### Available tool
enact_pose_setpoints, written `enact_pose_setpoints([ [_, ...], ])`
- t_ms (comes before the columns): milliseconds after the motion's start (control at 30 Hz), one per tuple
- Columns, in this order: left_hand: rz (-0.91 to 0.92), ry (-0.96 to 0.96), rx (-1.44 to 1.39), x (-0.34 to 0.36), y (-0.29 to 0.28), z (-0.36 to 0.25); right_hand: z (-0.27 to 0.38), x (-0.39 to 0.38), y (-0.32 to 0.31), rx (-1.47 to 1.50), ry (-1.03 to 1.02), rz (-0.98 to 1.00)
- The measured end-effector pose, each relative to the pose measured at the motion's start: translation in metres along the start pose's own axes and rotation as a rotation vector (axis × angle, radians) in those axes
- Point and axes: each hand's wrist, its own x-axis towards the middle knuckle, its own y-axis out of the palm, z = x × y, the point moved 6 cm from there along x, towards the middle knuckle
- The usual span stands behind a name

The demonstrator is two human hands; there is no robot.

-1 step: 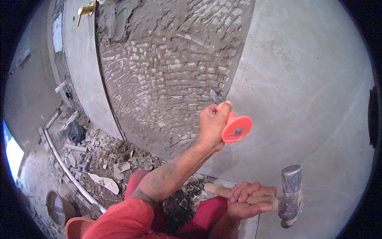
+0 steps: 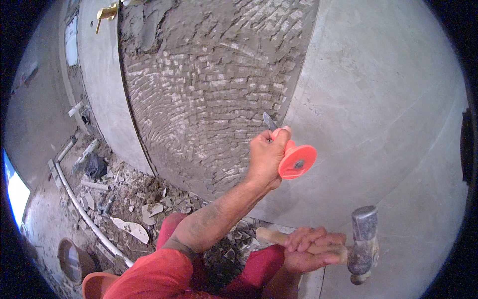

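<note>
My left hand (image 2: 266,157) is closed around a chisel (image 2: 298,163) with an orange round hand guard. Its grey steel blade points up and left at the rough, ridged mortar (image 2: 209,94), just left of the grey tile's edge; whether the tip touches cannot be told. The struck end of the chisel shows in the middle of the guard. Lower right, my right hand (image 2: 313,249) grips a hammer (image 2: 363,239) by its wooden handle. The worn metal hammer head stands apart from the chisel, in front of the large grey tile (image 2: 378,109).
Broken tile pieces and rubble (image 2: 149,204) cover the floor along the wall's foot. A white pipe (image 2: 79,207) runs through them. Beyond stands a bucket (image 2: 74,261). A narrow tile panel (image 2: 107,89) borders the mortar on the left, with a gold tap fitting (image 2: 105,15) above.
</note>
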Motion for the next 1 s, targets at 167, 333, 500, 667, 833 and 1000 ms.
enact_pose_setpoints([
  [167,-0.057,0.086,0.062,0.002,0.004,0.0,-0.062,-0.002,-0.013,-0.524,0.404,0.146],
  [333,-0.087,0.109,0.055,0.003,0.005,0.0,-0.059,0.002,-0.03,-0.311,0.089,0.074],
  [500,-0.11,0.131,0.137,0.005,0.006,-0.001,-0.051,0.009,-0.019,-0.586,-0.003,0.248],
  [667,-0.179,0.155,0.12,0.009,0.006,0.003,-0.067,0.006,-0.022,0.122,0.45,-0.026],
  [833,-0.225,0.218,0.189,0.019,-0.002,0.009,-0.068,0.011,-0.015,-0.132,0.548,-0.002],
  [1000,-0.278,0.307,0.308,0.015,-0.022,-0.003,-0.068,0.011,-0.013,-0.355,0.672,0.106],
])
